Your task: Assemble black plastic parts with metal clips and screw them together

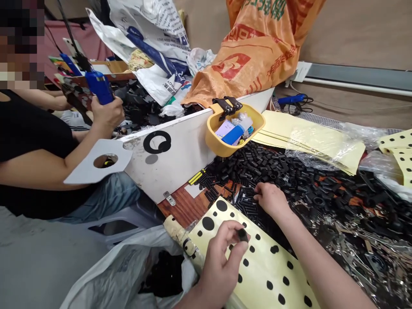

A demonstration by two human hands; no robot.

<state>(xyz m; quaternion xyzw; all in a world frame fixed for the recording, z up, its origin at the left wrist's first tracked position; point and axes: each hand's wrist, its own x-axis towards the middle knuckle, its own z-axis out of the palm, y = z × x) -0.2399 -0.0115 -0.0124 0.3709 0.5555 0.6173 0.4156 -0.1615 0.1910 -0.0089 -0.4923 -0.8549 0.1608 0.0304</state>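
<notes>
Left grip (222, 259): clamped on a small black tube (242, 234)
Below it: yellow dotted sheet (267, 268)
Right grip (272, 199): curled onto loose black tubes (247, 206), clamped or not, cannot tell

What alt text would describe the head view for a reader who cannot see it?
A person's left hand pinches a small black tube above a yellow sheet with black dots, while the right hand rests on a heap of black tubes. To the left, a co-worker holds a blue glue gun.

Left hand (220, 268), right hand (272, 199) — bare, forearms (322, 266) too.
</notes>
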